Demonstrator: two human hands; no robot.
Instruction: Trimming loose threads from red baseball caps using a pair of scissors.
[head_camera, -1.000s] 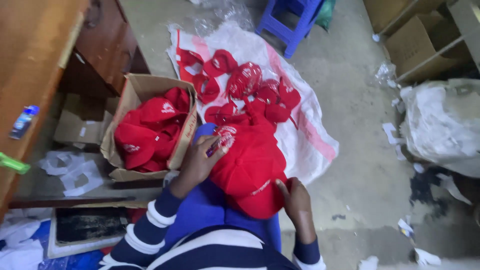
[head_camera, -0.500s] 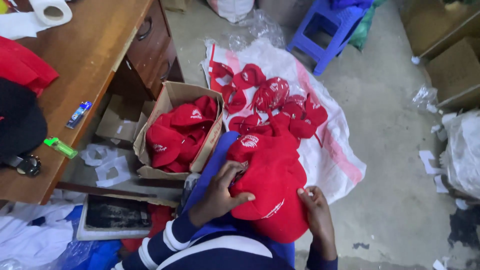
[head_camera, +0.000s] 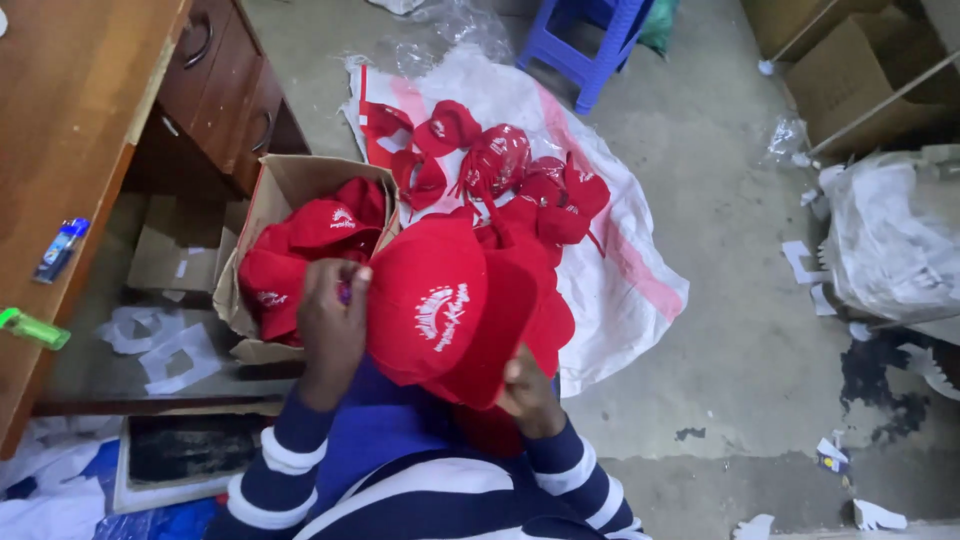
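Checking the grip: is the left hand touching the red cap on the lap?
Touching. The head view shows the left hand pressed against the side of the red cap, fingers curled at its edge with no gap.

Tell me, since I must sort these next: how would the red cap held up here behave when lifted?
The red cap probably feels light: the left hand and right hand hold it at its edges alone. Its crown looks domed, so likely semi-stiff; the caps on the white sack lie crumpled, hinting at soft fabric.
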